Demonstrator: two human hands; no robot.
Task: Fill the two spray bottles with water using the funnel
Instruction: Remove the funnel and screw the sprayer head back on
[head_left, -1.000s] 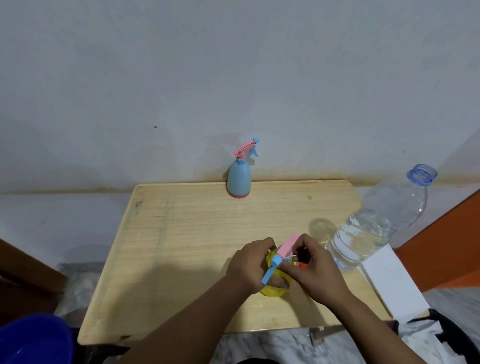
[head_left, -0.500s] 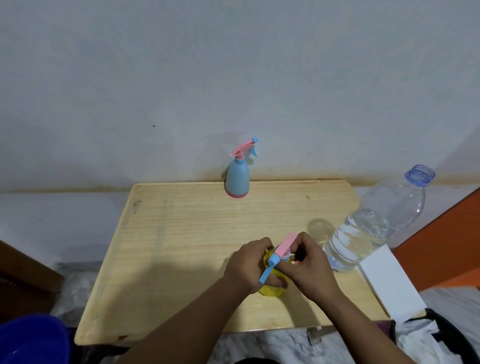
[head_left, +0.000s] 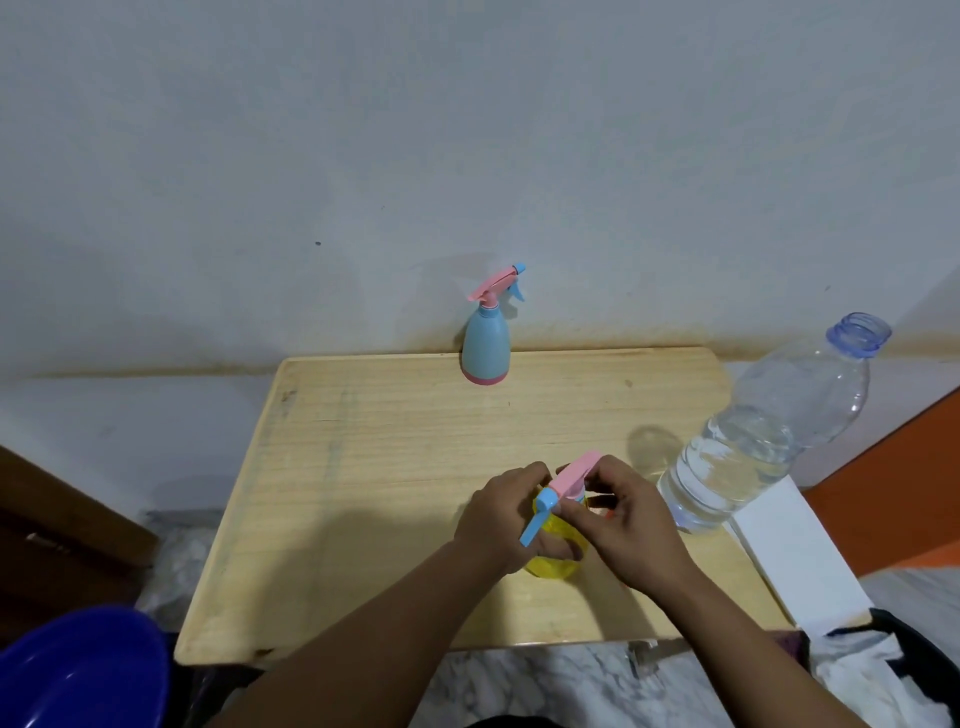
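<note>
At the near centre of the wooden desk, a yellow spray bottle stands upright with both hands closed around it. Left hand grips the bottle body, fingers curled round its side. Right hand pinches the pink spray head at the bottle's neck with thumb and fingertips; the head's blue trigger points down toward the person. Whether the head is fully screwed on cannot be told. A small orange-and-dark item shows between the right hand's fingers, too hidden to identify.

A second spray bottle, blue with a pink base and pink head, stands upright at the desk's far edge against the wall, well apart from the hands. A large clear water bottle, uncapped and partly filled, stands at the right edge, just beside the right hand. A white box lies beside the desk on the right. A blue basin sits at lower left, off the desk.
</note>
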